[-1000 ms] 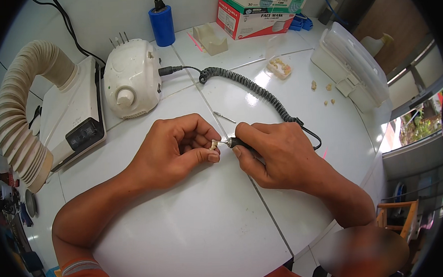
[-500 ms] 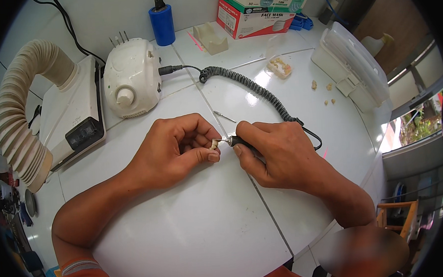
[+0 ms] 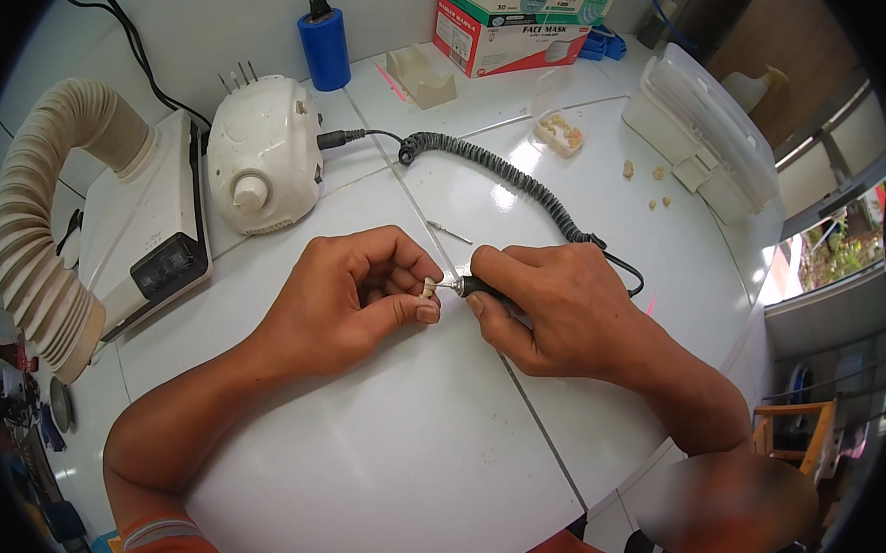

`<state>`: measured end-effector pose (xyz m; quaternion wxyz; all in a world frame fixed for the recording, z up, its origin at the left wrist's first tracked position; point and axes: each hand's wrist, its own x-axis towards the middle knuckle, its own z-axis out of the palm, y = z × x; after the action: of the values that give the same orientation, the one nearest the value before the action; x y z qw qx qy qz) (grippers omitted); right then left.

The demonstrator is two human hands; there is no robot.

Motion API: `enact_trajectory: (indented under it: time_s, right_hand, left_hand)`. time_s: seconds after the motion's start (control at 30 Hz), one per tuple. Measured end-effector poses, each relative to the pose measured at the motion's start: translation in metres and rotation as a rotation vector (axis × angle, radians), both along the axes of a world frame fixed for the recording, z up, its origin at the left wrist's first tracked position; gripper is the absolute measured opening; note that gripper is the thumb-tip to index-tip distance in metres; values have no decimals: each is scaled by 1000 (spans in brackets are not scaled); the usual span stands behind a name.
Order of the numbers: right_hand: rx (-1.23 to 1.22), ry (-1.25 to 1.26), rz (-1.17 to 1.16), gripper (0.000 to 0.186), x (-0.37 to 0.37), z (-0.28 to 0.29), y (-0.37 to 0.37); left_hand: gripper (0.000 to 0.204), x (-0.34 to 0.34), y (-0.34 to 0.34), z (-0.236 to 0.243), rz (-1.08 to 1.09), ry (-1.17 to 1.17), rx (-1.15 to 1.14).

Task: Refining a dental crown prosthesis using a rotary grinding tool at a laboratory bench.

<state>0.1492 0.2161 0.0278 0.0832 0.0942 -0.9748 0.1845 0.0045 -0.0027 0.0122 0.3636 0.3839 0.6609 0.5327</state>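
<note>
My left hand pinches a small cream-coloured piece, like a dental crown, between thumb and fingertips. My right hand is closed around a dark rotary handpiece, gripped like a pen. Its thin metal bit points left and meets the crown; the exact contact spot is too small to make out. From the handpiece a coiled black cord runs back to a white control unit with a round knob. A loose metal bur lies on the tiled table just beyond my hands.
At left stands a white machine with a ribbed hose. A blue cylinder and stacked mask boxes line the wall. To the right are a small clear box, several cream tooth-like pieces and a lidded plastic case.
The handpiece's bit has shifted slightly against the crown, its angle a little different. Both hands otherwise keep their places and grips.
</note>
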Motion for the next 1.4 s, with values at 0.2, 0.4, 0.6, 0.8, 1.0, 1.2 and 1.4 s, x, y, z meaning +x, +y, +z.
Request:
enact_trajectory:
  time_s: [0.2,0.4,0.6,0.8,1.0,1.2,1.4]
  right_hand:
    - [1,-2,-5,19,0,1,0]
    - [2,-8,-5,19,0,0,0]
    - [-1,-9,4,19,0,2,0]
    - [-21,-8,-18,19,0,0,0]
    - [-23,-3,-29,20,0,0,-1]
    - [-25,-12,-30,19,0,0,0]
    - [-39,-19,-27,19,0,0,1]
  left_hand:
    - [20,-1,0,-1,-13,-6,0]
    - [21,0,0,1,-18,7,-13]
    - [20,0,0,-1,-4,6,7]
    - [19,-1,0,-2,-5,16,8]
    - [19,0,0,-1,-13,1,0]
    - [21,0,0,0,-14,-13,-8]
    - [21,-1,0,0,-12,22,-26]
